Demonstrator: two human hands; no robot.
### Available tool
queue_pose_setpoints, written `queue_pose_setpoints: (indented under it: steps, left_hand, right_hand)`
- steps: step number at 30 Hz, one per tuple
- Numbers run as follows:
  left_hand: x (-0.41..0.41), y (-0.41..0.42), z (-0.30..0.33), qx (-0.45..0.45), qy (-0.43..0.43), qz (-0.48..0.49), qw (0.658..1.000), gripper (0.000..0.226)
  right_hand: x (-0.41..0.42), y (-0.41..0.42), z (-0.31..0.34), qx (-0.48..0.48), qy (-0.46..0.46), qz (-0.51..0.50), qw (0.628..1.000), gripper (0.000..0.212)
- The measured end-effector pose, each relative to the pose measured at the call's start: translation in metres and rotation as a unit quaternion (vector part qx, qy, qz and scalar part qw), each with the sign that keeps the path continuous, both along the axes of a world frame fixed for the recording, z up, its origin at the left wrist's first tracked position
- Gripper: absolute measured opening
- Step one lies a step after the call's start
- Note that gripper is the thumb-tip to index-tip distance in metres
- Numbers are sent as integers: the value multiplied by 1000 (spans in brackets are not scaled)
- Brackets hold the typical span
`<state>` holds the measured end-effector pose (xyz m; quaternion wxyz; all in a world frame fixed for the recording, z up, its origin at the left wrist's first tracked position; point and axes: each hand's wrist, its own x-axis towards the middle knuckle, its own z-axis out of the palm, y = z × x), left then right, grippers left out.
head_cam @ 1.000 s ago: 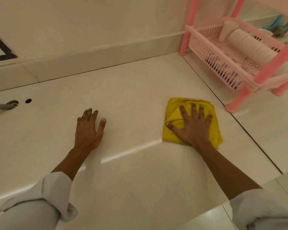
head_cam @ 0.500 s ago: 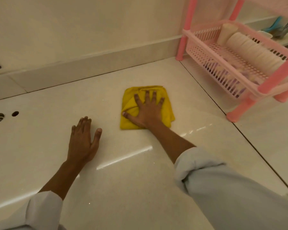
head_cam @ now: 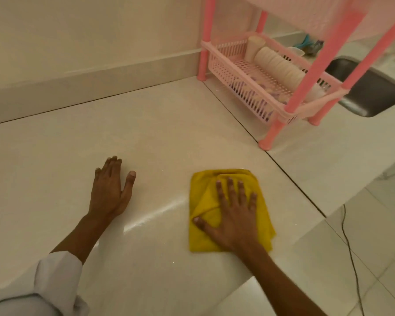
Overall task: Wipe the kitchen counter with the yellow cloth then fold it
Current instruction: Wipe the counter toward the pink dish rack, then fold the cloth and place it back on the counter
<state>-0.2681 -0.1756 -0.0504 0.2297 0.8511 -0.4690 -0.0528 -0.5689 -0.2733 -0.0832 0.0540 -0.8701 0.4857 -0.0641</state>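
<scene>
The yellow cloth [head_cam: 228, 210] lay bunched flat on the pale kitchen counter [head_cam: 160, 124], near its front edge and well short of the pink dish rack [head_cam: 271, 87], and we had our right hand [head_cam: 234, 215] directly on top of it, fingers spread and palm pressing down, so the cloth sat under that hand and not ahead of it. Our left hand [head_cam: 111, 190] rested flat and open on bare counter to the cloth's left, apart from it, which made the right hand the one placed to carry the next wiping stroke, with folding not yet begun.
</scene>
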Motion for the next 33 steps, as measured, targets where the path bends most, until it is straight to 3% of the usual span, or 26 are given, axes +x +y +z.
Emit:
queue_pose_setpoints:
  steps: [6,13,22,28,30,33]
  left_hand:
    - [-12,-1,6,-11,-1,-17,1000,73]
    - [-11,15,6,-4,14,-13,1000,71]
    - [-6,46,27,-23,37,-32,999,66]
    - [23,82,32,-7,71,-14,997,74]
    - [34,95,31,-4,78,-10,997,81]
    - [41,110,26,13,43,-58,997,96]
  right_hand:
    - [-64,-64,14,35,48,-94,994,107]
    - [-61,-8,14,48,33,-128,990,97]
    - [104,106,2,45,-20,120,992,99]
    - [183,104,13,73,-23,200,977,111]
    - [184,93,21,121,-79,230,962,113]
    - [156,76,34,213,-281,198,915,99]
